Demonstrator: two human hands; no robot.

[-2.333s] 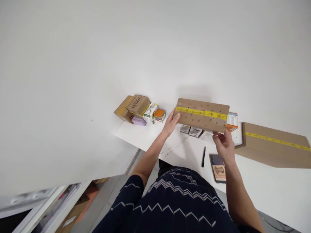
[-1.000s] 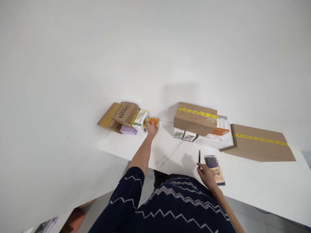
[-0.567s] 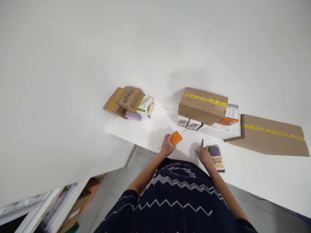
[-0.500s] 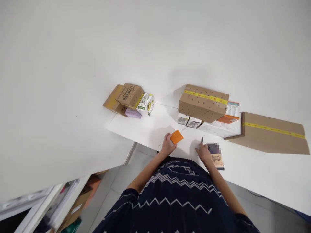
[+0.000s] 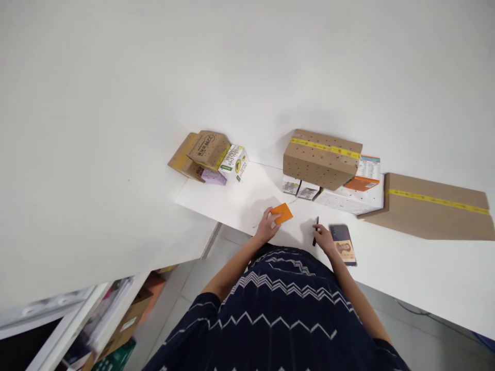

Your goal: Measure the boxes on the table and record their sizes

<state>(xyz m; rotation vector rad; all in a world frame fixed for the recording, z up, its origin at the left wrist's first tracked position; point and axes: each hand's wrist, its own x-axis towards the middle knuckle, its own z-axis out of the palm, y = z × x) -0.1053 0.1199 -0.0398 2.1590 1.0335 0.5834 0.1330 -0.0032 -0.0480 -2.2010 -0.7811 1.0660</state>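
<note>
My left hand (image 5: 267,227) is closed on a small flat orange square (image 5: 286,213), perhaps a notepad or card. A finger lies across its upper face, and it is held just over the white table. Near the table's front edge my right hand (image 5: 324,238) pinches a slim black pen (image 5: 316,230). The pen points away from me, both ends showing beyond the fingers. Just right of that hand lies a dark smartphone (image 5: 340,233) with a picture card on its lower half, partly behind my wrist.
Along the wall on the white table (image 5: 406,268) stand a long cardboard box (image 5: 325,159), small white cartons (image 5: 307,191), an orange-and-white box (image 5: 367,172) and a large brown box (image 5: 433,206). Back left are brown boxes (image 5: 209,149) and a white avocado carton (image 5: 234,164).
My right hand now grips the pen nearer its middle, with its lower end showing below the fingers. A finger of my left hand has come over the orange square's face.
</note>
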